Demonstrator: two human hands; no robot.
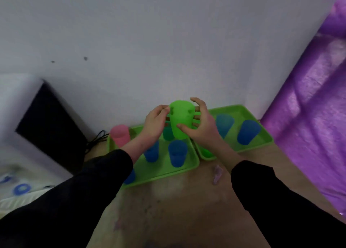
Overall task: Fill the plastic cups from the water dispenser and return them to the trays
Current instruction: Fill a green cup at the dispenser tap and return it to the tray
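From my remote seat, the pale grey wall (168,42) fills the upper half of the frame. A shiny purple sheet (309,107) runs down the right edge. Two black sleeves (78,201) come in from the bottom corners over a brownish surface (177,210). At middle left a black panel (50,124) sits in a white casing, with a dark cable (97,137) trailing from its lower right.

Two green trays lie side by side at the centre against the wall: the left tray (161,167) and the right tray (232,141), edges touching.

Above the seam between them, both hands clamp one green cup (180,119), lifted clear of the trays. My left hand (156,122) curls onto its left side. My right hand (201,124) lays its thumb across the front, its fingers showing through the translucent wall. I cannot tell whether it holds water.

On the left tray stand a pink cup (120,135) at the far left corner, a teal cup (167,133) behind the hands, two blue cups (177,153) mid-tray, and another blue one half hidden by the left sleeve. The right tray carries a teal-blue cup (223,125), a blue cup (248,132) and a green one under the right wrist.

A small pale scrap (217,173) lies just below the trays.
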